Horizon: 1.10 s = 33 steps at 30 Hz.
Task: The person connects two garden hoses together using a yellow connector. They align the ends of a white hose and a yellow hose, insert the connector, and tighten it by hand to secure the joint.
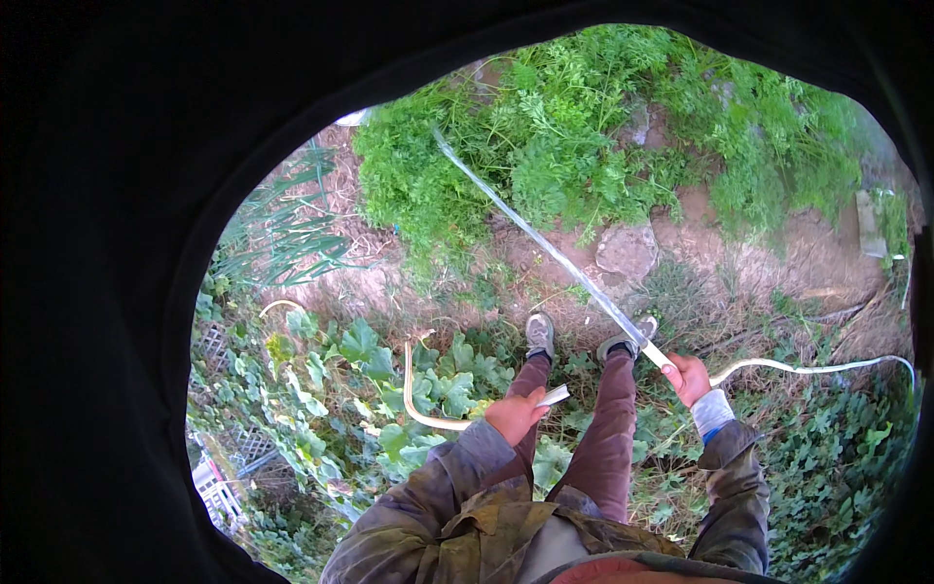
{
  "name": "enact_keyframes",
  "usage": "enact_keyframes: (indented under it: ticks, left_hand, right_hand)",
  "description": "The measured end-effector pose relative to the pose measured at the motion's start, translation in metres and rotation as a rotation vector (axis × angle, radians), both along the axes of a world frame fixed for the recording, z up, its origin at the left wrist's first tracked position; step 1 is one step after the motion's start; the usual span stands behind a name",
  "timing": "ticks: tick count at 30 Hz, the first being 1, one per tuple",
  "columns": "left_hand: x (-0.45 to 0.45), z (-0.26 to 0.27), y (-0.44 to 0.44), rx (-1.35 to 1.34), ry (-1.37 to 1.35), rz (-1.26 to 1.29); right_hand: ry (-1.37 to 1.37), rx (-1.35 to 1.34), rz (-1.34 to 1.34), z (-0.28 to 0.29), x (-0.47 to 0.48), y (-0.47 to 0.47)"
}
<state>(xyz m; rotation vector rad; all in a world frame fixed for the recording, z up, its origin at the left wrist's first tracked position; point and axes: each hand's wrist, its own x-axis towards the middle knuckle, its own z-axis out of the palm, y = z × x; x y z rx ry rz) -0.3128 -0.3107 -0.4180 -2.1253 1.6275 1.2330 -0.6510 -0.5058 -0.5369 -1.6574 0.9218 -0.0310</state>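
Note:
My right hand (687, 379) is closed around a pale garden hose (658, 356) near its end. A stream of water (543, 244) shoots from that end, up and to the left, into feathery green plants (554, 139) that look like carrot tops. My left hand (516, 416) grips the end of a second pale hose piece (438, 422), with its cut, flattened-looking mouth pointing right over my leg. No water shows coming out of this one. Behind my right hand, the first hose trails off to the right over the ground.
Broad-leaved vines (452, 379) cover the ground around my legs. A flat stone (627, 250) lies on bare soil ahead of my feet. Long onion-like leaves (292, 226) grow at the left, above white lattice (211, 347). A board (870, 225) stands or lies at the far right.

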Motion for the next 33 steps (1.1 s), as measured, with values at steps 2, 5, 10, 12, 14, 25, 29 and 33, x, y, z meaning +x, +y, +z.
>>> enact_keyframes:
  ticks: [2,5,10,12,14,25,29,33]
  left_hand:
    - [-0.002,-0.002,0.002,-0.013,-0.009,-0.026]
    - [-0.006,-0.003,0.002,-0.011,-0.024,-0.059]
    - [-0.013,-0.003,-0.002,-0.05,-0.018,-0.061]
    - [-0.015,-0.005,-0.002,-0.033,0.0,-0.046]
    - [-0.017,-0.006,-0.003,-0.017,0.002,-0.045]
    - [-0.026,-0.005,-0.006,-0.071,0.021,-0.076]
    - [-0.031,-0.003,-0.011,-0.043,0.018,-0.091]
    - [-0.034,-0.002,-0.015,-0.048,0.01,-0.109]
  right_hand:
    - [-0.004,-0.02,0.01,-0.006,-0.003,0.003]
    - [-0.026,-0.012,-0.004,-0.006,-0.003,0.006]
    - [-0.032,-0.002,0.0,-0.005,-0.004,0.002]
    - [-0.039,-0.024,-0.008,-0.008,-0.004,0.002]
    - [-0.051,-0.022,0.0,-0.013,-0.005,0.003]
    - [-0.086,0.013,0.006,-0.008,-0.002,0.003]
    - [-0.096,0.007,0.015,-0.012,-0.005,0.005]
    - [-0.073,0.01,0.026,-0.012,-0.008,0.005]
